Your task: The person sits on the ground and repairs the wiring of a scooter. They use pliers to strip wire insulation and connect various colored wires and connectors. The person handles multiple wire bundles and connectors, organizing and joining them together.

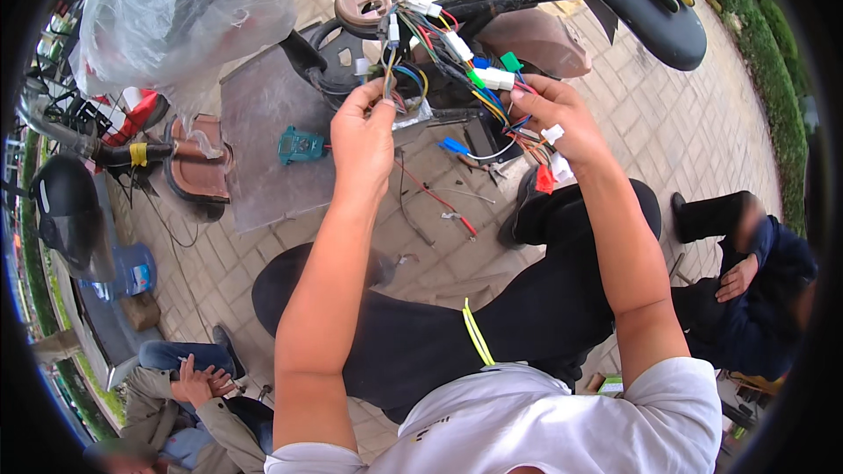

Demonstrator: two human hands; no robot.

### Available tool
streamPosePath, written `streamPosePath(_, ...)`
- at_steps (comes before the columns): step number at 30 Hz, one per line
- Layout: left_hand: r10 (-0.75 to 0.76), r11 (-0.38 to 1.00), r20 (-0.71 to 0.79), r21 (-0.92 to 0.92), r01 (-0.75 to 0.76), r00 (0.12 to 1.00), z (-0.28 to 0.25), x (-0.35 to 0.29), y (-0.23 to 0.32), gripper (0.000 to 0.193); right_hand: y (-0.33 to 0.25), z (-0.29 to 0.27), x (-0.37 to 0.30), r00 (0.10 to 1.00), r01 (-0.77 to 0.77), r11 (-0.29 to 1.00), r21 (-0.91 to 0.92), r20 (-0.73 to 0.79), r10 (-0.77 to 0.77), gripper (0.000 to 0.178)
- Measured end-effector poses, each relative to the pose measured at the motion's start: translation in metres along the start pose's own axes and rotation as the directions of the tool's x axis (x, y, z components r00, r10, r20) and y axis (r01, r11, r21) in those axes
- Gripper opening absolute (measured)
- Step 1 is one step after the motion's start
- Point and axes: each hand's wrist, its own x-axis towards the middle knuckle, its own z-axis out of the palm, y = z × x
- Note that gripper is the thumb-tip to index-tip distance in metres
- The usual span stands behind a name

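A tangle of coloured wires with white, green and blue plug connectors [465, 66] hangs out of an opened scooter body [527, 31] in front of me. My left hand [363, 136] pinches a few thin wires near a bare metal part at the bundle's left side. My right hand [551, 114] grips the right side of the bundle, with white and red connectors [551, 165] dangling below its wrist. Both forearms reach up from the lower edge over my dark trousers.
A grey board [263, 140] with a teal meter [300, 146] lies on the paved ground. Loose red and grey wires [439, 206] lie below it. A plastic-wrapped load [184, 9] is upper left. Two other people sit at lower left [189, 395] and right [755, 281].
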Motion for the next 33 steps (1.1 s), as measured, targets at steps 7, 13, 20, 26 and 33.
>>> streamPosePath(7,0.05,0.999,-0.048,0.001,-0.05,0.998,-0.001,-0.004,0.002,0.024,-0.004,0.009,-0.011,0.989,0.13,0.991,-0.012,-0.068,-0.13,0.054)
streamPosePath(13,0.05,0.999,-0.069,0.02,-0.048,0.996,-0.002,-0.002,-0.003,0.023,0.006,0.008,-0.006,0.991,0.117,0.993,-0.027,-0.069,-0.119,0.065)
streamPosePath(20,0.069,0.996,-0.13,-0.046,-0.075,0.989,-0.002,-0.013,-0.001,0.039,0.009,0.015,-0.018,0.987,0.16,0.986,-0.05,0.035,-0.159,0.078)
streamPosePath(26,-0.009,1.0,-0.026,0.009,0.009,1.0,-0.016,-0.031,-0.007,0.023,0.005,0.021,-0.026,0.973,0.194,0.98,-0.041,0.135,-0.187,0.079)
streamPosePath(33,-0.363,0.915,0.07,-0.161,0.369,0.929,0.01,-0.067,-0.038,0.067,0.029,0.023,-0.023,0.939,0.186,0.965,0.184,0.256,-0.23,0.072)
